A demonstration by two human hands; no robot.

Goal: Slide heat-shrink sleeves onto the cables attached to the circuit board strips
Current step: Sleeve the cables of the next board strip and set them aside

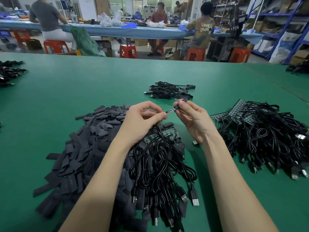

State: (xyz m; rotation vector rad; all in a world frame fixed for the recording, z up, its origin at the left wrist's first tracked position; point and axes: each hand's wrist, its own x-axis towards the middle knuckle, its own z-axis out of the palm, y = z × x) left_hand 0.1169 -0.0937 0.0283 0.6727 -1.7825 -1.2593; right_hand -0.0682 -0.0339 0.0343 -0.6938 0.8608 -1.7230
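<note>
left hand pinches the little board, right hand pinches the sleeve (half on); if tilted it could snag on the board edge.

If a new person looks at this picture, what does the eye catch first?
First, the two hands at the centre: the left hand pinches a small circuit board while the right hand holds a black sleeve at its end. Next, the big pile of black sleeves at left and the tangled black cables at right.

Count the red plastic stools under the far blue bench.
5 red plastic stools: far left, under the person in grey, centre, under the person in the printed shirt, far right. Others may be hidden.
</note>
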